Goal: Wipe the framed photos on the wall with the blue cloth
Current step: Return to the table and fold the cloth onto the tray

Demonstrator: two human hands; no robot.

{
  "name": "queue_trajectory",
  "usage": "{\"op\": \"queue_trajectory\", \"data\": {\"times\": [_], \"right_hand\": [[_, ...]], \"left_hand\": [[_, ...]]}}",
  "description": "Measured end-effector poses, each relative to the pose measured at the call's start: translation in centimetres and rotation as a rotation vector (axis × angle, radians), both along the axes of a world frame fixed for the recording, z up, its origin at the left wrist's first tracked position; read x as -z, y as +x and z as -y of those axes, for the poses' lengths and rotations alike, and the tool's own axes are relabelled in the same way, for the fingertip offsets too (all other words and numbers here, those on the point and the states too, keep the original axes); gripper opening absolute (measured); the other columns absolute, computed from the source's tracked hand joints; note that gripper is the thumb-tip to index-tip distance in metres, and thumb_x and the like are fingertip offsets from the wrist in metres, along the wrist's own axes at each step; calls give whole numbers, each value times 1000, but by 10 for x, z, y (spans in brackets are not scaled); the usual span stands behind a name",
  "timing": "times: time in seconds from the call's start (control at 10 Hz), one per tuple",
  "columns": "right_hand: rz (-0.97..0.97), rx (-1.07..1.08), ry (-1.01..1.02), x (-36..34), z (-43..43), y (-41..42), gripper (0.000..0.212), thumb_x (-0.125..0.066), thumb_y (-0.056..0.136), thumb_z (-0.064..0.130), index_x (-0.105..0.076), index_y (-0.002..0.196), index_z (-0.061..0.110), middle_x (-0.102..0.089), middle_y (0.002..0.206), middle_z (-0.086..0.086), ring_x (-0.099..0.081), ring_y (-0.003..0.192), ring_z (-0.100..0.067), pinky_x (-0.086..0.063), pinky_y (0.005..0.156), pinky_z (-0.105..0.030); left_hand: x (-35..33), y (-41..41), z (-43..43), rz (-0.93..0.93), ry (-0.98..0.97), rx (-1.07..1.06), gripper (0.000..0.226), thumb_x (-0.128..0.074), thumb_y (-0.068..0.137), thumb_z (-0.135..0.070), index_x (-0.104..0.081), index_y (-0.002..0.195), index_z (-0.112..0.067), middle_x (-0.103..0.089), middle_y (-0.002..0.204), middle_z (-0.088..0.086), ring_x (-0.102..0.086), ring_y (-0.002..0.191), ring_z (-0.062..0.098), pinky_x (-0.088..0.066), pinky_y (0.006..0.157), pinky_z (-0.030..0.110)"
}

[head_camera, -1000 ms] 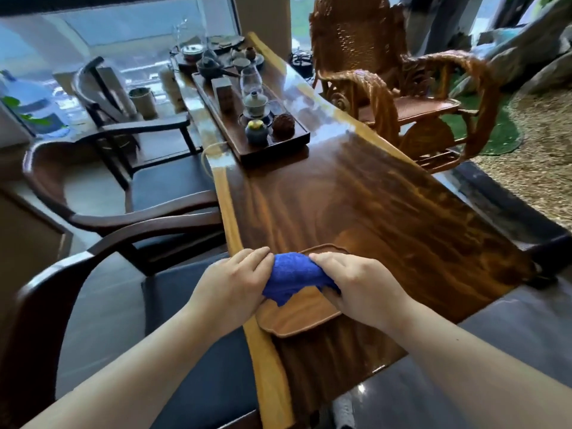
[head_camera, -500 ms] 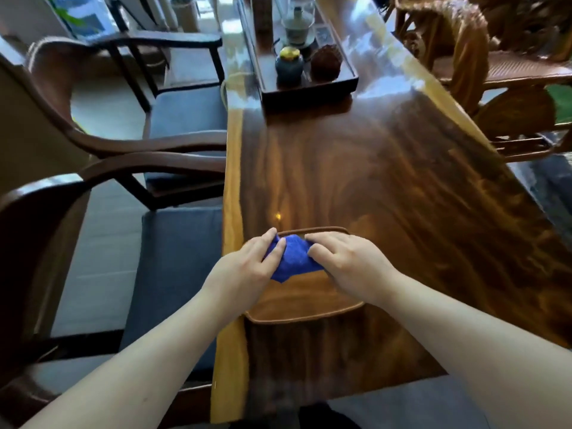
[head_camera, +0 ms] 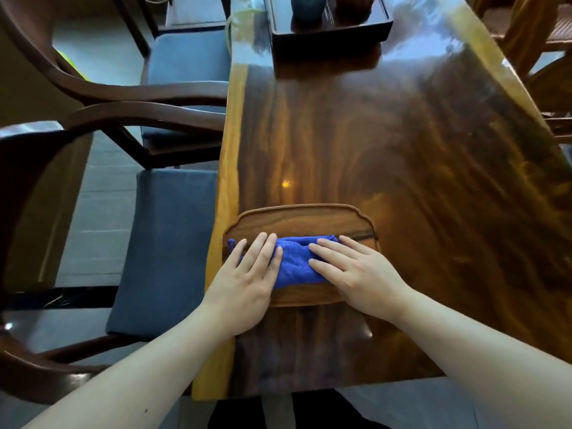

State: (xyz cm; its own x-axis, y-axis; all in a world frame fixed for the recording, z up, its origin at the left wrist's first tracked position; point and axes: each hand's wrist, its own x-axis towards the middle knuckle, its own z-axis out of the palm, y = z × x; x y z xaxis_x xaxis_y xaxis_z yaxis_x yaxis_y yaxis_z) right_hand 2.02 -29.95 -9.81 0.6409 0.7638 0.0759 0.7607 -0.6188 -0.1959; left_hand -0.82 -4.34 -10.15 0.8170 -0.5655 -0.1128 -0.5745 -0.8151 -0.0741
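Observation:
The blue cloth [head_camera: 295, 261] lies folded on a shallow wooden tray [head_camera: 300, 219] near the front of the long glossy wooden table [head_camera: 402, 156]. My left hand [head_camera: 247, 274] rests flat on the cloth's left part, fingers stretched out. My right hand [head_camera: 353, 269] lies flat on its right part, fingers pointing left over the fabric. Neither hand grips the cloth; both press on top of it. No wall or framed photos are in view.
A dark tea tray [head_camera: 331, 29] with pots stands at the table's far end. Two dark wooden armchairs with blue cushions [head_camera: 167, 243] stand along the left side. A carved wooden chair [head_camera: 532, 35] is at the far right.
The view has tilted down toward the table. My hands, which pinched the bunched cloth above the tray, now lie flat on it, and the cloth is spread wider on the tray.

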Motion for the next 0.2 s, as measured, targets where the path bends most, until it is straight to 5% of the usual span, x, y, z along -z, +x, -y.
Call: {"op": "queue_trajectory", "data": {"times": [0.2], "right_hand": [[-75,12,-137,-6,8,-8,56,-47,93,37,-36,144,17,-32,151,-15,-26,140,-31,-27,112,-50]], "left_hand": [[-13,-8,-1,-112,22,-133,77,-38,87,-57,-40,144,-6,-45,146,26,-44,134,41,-41,106,54]]}}
